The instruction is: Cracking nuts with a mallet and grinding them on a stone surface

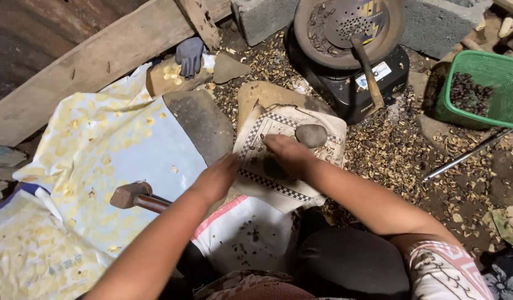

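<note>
My left hand (216, 176) rests flat at the left edge of a checkered cloth (301, 129) that covers a stone slab. My right hand (289, 154) lies palm down on the middle of the same cloth, fingers apart, with dark bits under it. A rounded grey stone (311, 135) sits on the cloth just beyond my right fingers. A hammer (133, 195) with a wooden handle lies on a pale printed sheet (101, 150) left of my left forearm. Neither hand holds anything.
Nut shells (389, 150) litter the ground to the right. A green basket (484, 89) of dark nuts stands at the far right. A black stove (373, 78) with a pan and ladle sits behind. A grey glove (188, 55) lies on a flat stone; a metal rod (467, 155) lies right.
</note>
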